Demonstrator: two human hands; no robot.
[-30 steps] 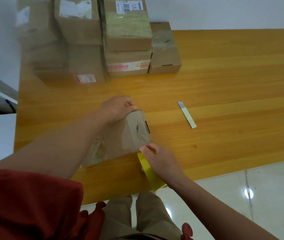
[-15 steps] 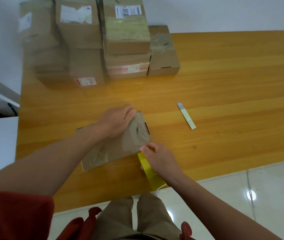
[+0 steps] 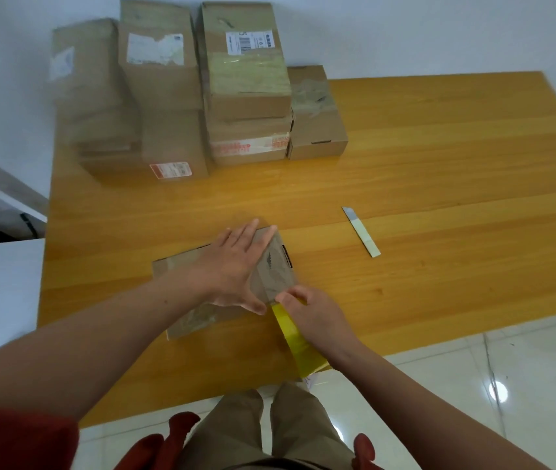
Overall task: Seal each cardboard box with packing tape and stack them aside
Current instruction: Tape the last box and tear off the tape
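A flat brown cardboard box (image 3: 181,266) lies on the wooden table (image 3: 439,184) near its front edge. My left hand (image 3: 236,266) rests flat on the box's top with straight fingers, thumb near the tape's end. My right hand (image 3: 314,313) grips a roll of yellow packing tape (image 3: 295,337) at the box's front right corner, its loose end lying at the box's edge. Stacked cardboard boxes (image 3: 246,86) stand at the back left of the table.
A utility knife (image 3: 361,231) lies on the table to the right of the box. The stack fills the table's far left corner. The table's front edge runs just behind the tape roll, with white tiled floor (image 3: 507,385) below.
My left hand moved from gripping the box's far edge to lying flat on its top. The box now lies flat. My right hand stays at the front right corner with the tape.
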